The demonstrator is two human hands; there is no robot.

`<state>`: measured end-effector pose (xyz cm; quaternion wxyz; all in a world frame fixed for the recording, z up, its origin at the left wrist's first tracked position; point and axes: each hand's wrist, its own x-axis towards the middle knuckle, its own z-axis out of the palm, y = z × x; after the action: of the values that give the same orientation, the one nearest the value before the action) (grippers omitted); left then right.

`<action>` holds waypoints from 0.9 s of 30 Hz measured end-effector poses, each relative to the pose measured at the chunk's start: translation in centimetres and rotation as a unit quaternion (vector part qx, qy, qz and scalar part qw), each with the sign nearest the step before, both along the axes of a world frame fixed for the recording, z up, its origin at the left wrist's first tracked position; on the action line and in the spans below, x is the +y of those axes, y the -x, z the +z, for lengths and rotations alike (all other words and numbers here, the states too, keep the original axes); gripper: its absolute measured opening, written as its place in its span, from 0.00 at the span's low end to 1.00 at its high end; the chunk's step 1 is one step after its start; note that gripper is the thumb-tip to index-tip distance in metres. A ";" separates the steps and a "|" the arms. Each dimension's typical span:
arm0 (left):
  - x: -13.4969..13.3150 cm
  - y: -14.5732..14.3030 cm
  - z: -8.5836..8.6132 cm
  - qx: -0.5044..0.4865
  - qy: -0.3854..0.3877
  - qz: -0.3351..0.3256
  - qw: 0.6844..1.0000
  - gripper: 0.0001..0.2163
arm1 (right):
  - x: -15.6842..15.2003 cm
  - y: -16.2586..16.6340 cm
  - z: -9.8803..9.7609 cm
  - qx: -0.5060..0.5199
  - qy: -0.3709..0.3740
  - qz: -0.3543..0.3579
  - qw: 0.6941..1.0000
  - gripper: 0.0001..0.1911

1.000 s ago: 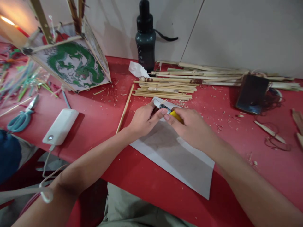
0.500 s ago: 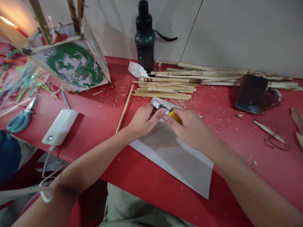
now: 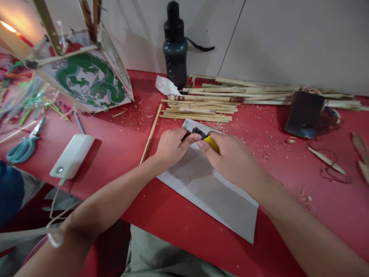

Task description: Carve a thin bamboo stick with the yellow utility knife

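Observation:
A yellow-and-black utility knife (image 3: 212, 143) lies between my two hands, over the upper end of a white sheet of paper (image 3: 227, 209). My right hand (image 3: 233, 154) is closed around its yellow body. At the black end, my left hand (image 3: 174, 144) pinches with thumb and fingers. Most of the knife is covered by my fingers, and I cannot make out its blade. The paper lies slantwise on the red table (image 3: 170, 209), beneath both hands. Left of the paper lies one thin bamboo stick (image 3: 151, 132).
Bundled bamboo sticks (image 3: 201, 109) and a dark bottle (image 3: 175, 50) stand behind my hands. To the left are a dragon lantern (image 3: 92, 79), a lit candle (image 3: 24, 38), scissors (image 3: 24, 148) and a white power bank (image 3: 73, 156). A phone (image 3: 304, 113) leans at right among shavings.
The black end of the knife shows more plainly between my hands, and the bright white patch beside it is gone. Both hands keep nearly the same place.

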<state>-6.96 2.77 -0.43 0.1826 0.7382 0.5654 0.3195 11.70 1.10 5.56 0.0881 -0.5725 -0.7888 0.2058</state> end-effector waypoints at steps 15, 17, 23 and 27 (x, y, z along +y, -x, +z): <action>-0.3 0.0 0.1 0.030 0.006 -0.030 0.999 0.32 | -0.3 0.3 -0.2 -0.062 -0.042 -0.007 0.997 0.18; -0.4 0.0 0.1 0.014 0.006 -0.047 0.999 0.31 | -0.2 0.3 -0.1 -0.051 -0.033 -0.004 0.998 0.19; -0.4 0.0 -0.1 -0.019 0.002 -0.063 0.998 0.29 | -0.2 0.2 0.0 -0.037 -0.022 -0.004 0.999 0.19; -0.4 0.0 -0.3 -0.024 0.014 -0.069 0.997 0.29 | -0.1 0.1 0.0 -0.040 -0.021 -0.003 0.999 0.19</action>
<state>-6.93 2.33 -0.69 0.2283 0.7647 0.5130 0.3162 11.56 1.01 5.53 0.0690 -0.5807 -0.7942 0.1654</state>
